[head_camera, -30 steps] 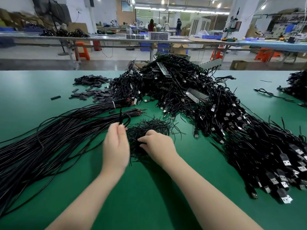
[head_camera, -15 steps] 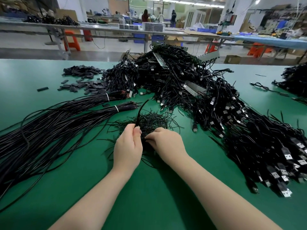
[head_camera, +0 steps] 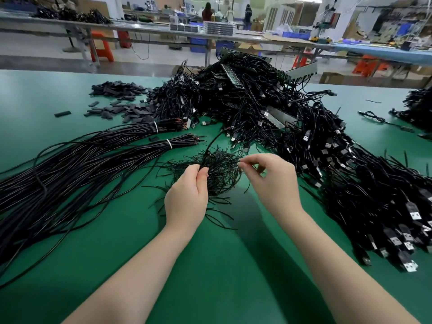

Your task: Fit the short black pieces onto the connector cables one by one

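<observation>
A small tangle of thin short black pieces [head_camera: 219,169] lies on the green table in front of me. My left hand [head_camera: 187,197] pinches a black connector cable [head_camera: 211,146] that rises from my fingertips and curves up toward the big cable heap. My right hand [head_camera: 271,178] is lifted at the tangle's right edge, thumb and forefinger pinching one thin black piece [head_camera: 239,164]. Two tied bundles of long black cables [head_camera: 93,157] spread to the left.
A large heap of USB connector cables [head_camera: 268,113] fills the middle and right of the green table [head_camera: 210,265]. A pile of flat dark sleeves [head_camera: 121,99] lies at the back left. Another cable heap [head_camera: 418,106] sits at the far right edge.
My right hand has lifted off the tangle and moved right, pinching a thin piece. My left hand still holds the cable, now a little higher over the tangle.
</observation>
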The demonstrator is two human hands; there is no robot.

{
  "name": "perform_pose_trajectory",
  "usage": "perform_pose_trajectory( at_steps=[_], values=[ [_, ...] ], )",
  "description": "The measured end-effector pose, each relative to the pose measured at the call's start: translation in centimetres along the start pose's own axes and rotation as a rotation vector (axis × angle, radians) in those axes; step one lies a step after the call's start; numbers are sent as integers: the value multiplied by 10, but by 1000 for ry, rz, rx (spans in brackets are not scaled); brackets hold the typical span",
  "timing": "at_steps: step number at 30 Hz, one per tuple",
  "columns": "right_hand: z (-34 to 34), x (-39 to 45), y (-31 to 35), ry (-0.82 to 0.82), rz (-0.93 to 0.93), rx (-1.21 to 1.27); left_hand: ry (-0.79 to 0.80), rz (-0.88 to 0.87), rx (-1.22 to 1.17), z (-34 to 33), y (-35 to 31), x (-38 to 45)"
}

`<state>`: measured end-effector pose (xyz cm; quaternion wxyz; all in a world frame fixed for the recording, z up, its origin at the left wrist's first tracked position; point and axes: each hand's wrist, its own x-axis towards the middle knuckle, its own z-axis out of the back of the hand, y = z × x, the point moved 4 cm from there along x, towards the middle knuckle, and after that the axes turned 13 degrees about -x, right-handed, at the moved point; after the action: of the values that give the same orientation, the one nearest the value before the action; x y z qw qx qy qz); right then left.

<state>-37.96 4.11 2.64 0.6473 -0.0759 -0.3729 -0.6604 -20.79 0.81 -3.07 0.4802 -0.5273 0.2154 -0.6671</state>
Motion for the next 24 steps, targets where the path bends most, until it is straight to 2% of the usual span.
perform_pose_trajectory(
  at_steps=[3, 8, 11, 18, 24],
  values=[
    [6, -6, 13, -88, 337, -74, 51, -39, 63, -4, -2, 0],
    [-5, -19, 22, -144, 465, -155, 196, -140, 114, -12, -12, -6],
    [-3, -17, 18, -167, 473, -208, 235, -176, 144, -11, -17, -7],
    [4, -14, 14, -97, 403, -204, 307, -282, 232, -16, -23, -9],
    [12, -9, 12, -5, 374, -299, 314, -279, 294, -19, -20, -7]
  ],
)
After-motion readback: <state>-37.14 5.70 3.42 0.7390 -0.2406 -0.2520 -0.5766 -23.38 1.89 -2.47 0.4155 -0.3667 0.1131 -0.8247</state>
